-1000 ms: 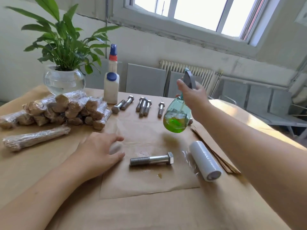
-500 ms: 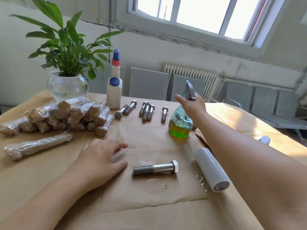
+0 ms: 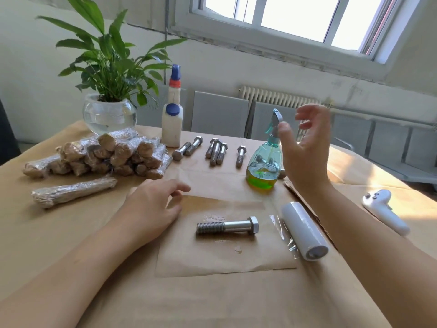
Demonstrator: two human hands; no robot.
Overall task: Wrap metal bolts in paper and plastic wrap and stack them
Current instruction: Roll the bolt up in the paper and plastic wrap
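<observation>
A large steel bolt (image 3: 227,228) lies on a brown paper sheet (image 3: 212,259) in front of me, head to the right. My left hand (image 3: 153,207) rests flat on the sheet's left edge, fingers relaxed. My right hand (image 3: 305,147) hovers open just right of the spray bottle (image 3: 264,162), which stands on the table with green liquid inside. A roll of plastic wrap (image 3: 303,229) lies right of the bolt. Several bare bolts (image 3: 214,150) lie in a row at the back. A stack of wrapped bolts (image 3: 106,155) sits at the left, with one long wrapped bundle (image 3: 73,191) before it.
A potted plant in a glass bowl (image 3: 108,114) and a white glue bottle (image 3: 172,117) stand at the back left. A white controller (image 3: 383,210) lies at the far right. Folded brown paper (image 3: 298,188) lies beneath my right forearm. Brown paper covers the table (image 3: 212,301).
My right hand set the spray bottle down on the table and let go of it, lifting away to the right. My left hand stayed on the paper.
</observation>
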